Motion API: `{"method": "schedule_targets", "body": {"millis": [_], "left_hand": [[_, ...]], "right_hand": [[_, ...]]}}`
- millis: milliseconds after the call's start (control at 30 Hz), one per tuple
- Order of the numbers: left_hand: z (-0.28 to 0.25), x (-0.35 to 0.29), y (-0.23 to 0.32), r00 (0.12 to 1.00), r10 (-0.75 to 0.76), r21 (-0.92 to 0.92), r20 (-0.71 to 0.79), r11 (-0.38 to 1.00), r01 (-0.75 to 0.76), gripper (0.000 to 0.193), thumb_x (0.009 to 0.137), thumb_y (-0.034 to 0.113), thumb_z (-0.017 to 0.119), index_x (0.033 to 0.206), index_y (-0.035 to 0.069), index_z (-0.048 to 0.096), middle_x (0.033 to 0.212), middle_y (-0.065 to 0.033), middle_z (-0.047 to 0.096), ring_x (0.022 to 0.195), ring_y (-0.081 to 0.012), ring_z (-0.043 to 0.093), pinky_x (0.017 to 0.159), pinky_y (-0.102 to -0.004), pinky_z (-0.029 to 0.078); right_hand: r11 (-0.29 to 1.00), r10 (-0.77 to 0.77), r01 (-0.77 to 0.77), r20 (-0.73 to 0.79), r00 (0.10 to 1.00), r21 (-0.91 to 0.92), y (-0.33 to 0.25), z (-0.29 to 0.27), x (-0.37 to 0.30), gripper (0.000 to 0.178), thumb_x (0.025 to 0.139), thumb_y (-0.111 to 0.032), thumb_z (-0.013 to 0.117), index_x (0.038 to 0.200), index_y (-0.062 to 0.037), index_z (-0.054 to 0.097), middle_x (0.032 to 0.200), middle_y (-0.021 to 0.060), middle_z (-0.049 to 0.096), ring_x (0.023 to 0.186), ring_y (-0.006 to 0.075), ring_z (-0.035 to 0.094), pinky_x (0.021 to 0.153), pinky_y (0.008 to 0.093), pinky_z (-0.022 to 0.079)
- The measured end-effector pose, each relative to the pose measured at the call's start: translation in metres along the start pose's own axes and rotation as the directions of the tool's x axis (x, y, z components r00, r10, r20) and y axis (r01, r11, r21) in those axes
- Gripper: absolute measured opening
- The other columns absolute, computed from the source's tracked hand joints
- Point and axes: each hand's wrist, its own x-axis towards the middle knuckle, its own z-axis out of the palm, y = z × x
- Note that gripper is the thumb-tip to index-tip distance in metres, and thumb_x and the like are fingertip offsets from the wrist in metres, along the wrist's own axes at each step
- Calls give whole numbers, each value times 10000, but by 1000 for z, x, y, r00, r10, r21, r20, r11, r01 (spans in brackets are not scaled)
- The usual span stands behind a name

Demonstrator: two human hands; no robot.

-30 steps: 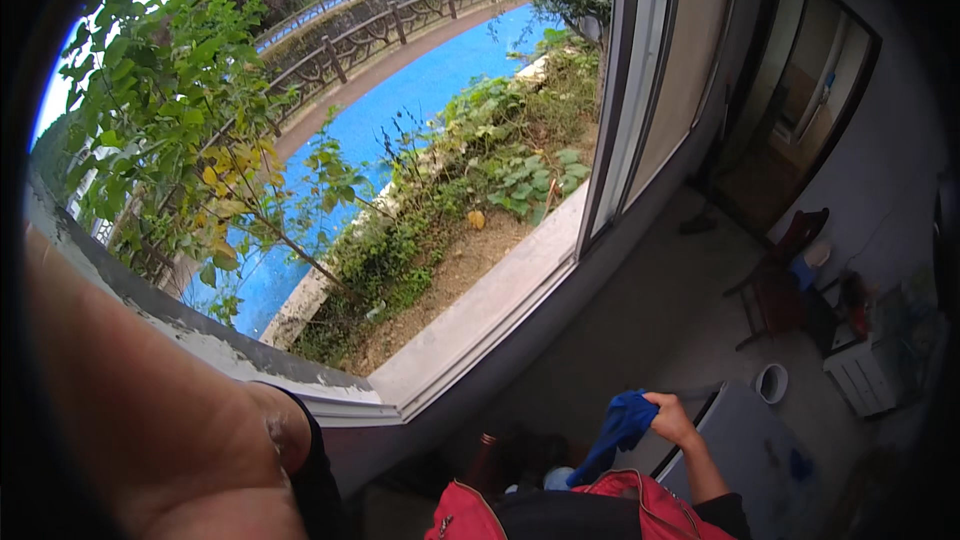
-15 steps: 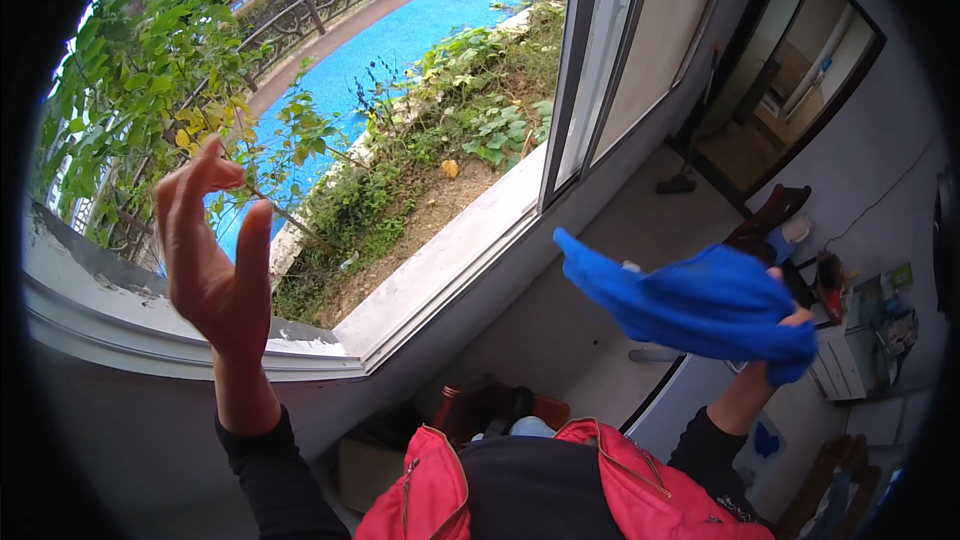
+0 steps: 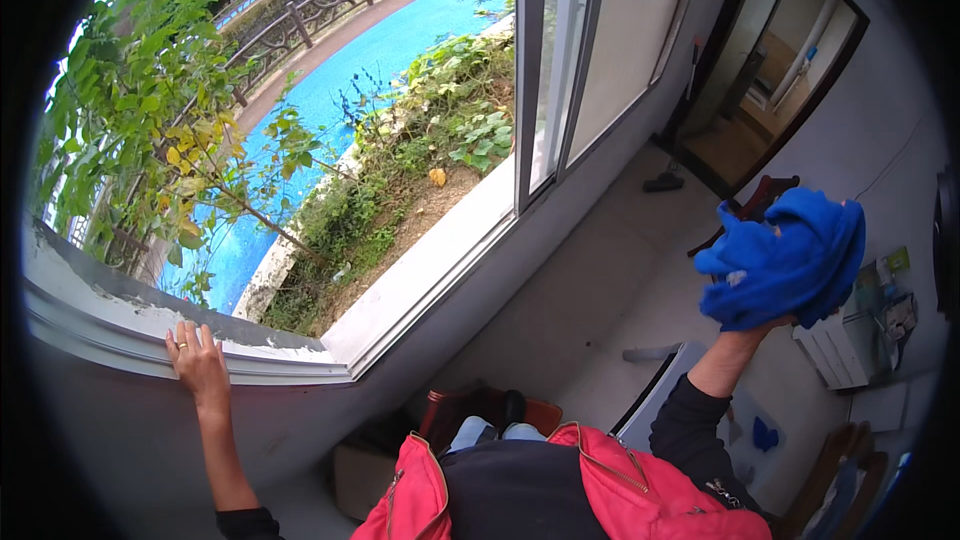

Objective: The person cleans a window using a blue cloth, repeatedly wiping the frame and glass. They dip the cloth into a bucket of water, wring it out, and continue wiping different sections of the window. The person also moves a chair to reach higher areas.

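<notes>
A bunched blue cloth (image 3: pixel 785 255) is held up at the right, well inside the room. My right hand (image 3: pixel 772 324) grips it from below, and most of its fingers are hidden by the folds. At the left, my left hand (image 3: pixel 200 365) rests on the white window frame (image 3: pixel 110 345), its fingers laid out over the sill track and slightly apart. A ring shows on one finger. Beyond that hand the window stands wide, with its glass sash (image 3: pixel 590 60) slid toward the right.
Leafy branches (image 3: pixel 150 110) grow close outside the window, above a planted bed and a blue path (image 3: pixel 300 130). A wooden chair (image 3: pixel 545 415) stands below me. Behind the cloth are a broom (image 3: pixel 663 182), a doorway (image 3: pixel 770 70) and a white cabinet (image 3: pixel 840 350).
My left hand has come down from the air in front of the opening onto the window frame. The blue cloth, stretched out before, is now bunched and higher to the right.
</notes>
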Motion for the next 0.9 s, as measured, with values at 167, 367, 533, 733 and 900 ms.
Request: {"method": "schedule_targets", "body": {"millis": [167, 367, 533, 733, 900], "left_hand": [[24, 4, -3, 999, 19, 48, 26, 999, -20, 349, 865, 255, 674, 1164, 77, 642, 1215, -121, 609, 1242, -274, 509, 1076, -424, 364], [32, 2, -4, 999, 48, 113, 22, 992, -50, 216, 850, 250, 683, 1004, 105, 639, 996, -52, 616, 1007, -220, 599, 851, -354, 470], [43, 2, -7, 996, 83, 178, -32, 981, -76, 167, 841, 250, 686, 866, 131, 571, 867, -48, 598, 851, -226, 638, 720, -358, 507], [52, 4, -10, 992, 100, 230, -73, 970, -81, 141, 846, 244, 668, 846, 138, 575, 842, -42, 611, 830, -214, 651, 711, -346, 512], [60, 8, -12, 994, 69, 253, -89, 966, -45, 81, 847, 147, 575, 769, 136, 593, 812, -37, 619, 820, -206, 658, 689, -340, 509]], "right_hand": [[981, 154, -144, 72, 985, -131, 58, -25, -71, 847, 889, -720, 425, 1435, -142, 133, 1464, 131, 183, 1308, 390, 257, 1085, 564, 203], [894, 448, -432, 220, 866, -121, 93, -38, -134, 723, 902, -699, 423, 1309, -143, 204, 1317, 110, 251, 1180, 344, 296, 1000, 522, 249], [903, 422, -424, 326, 846, -67, 68, -47, -110, 632, 913, -682, 422, 1205, -144, 263, 1194, 91, 308, 1073, 305, 329, 929, 486, 287], [765, 600, -644, 392, 698, -24, 83, -79, -157, 544, 926, -661, 420, 1079, -146, 334, 1048, 70, 376, 944, 259, 369, 843, 443, 332], [679, 655, -734, 437, 616, 17, 90, -93, -163, 499, 937, -644, 419, 974, -147, 394, 925, 52, 432, 837, 221, 402, 772, 408, 370]]}}
